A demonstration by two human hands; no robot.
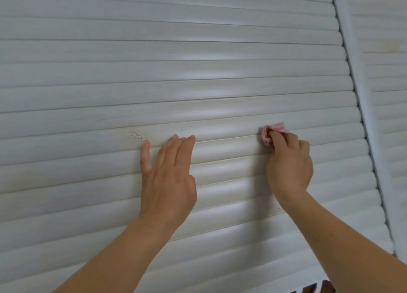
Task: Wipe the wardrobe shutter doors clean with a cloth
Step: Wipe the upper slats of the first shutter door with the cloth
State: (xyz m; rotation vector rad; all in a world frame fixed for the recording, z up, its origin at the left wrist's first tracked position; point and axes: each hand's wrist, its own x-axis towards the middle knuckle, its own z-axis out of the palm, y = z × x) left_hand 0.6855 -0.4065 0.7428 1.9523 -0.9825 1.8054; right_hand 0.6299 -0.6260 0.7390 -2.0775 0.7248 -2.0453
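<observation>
Right hand: my right hand (289,160) is pinching a small pink cloth (272,132) bunched tight between thumb and fingers, pressing it into the groove between two slats.
Left hand: my left hand (169,178) is lying flat and spread on the shutter door (154,76), holding nothing, fingertips (175,137) resting just beside a speckled stain (137,136).
Where the work is: I am working the white slatted door at mid-height, close to its right frame (356,90).
Risk, cloth: the wad is small, so I am judging it could slip out of my pinch if I drag it fast along the ridge.
Risk, slats: leaning too hard with the flat hand could flex the slats, or smear the stain under my fingertips.
Risk, missed dirt: the yellowish marks along the slat edges are looking easy to skip.
Around: a neighbouring door (389,116) is standing to the right, beyond the frame.
In the way: my left hand is sitting on the row I am wiping.
</observation>
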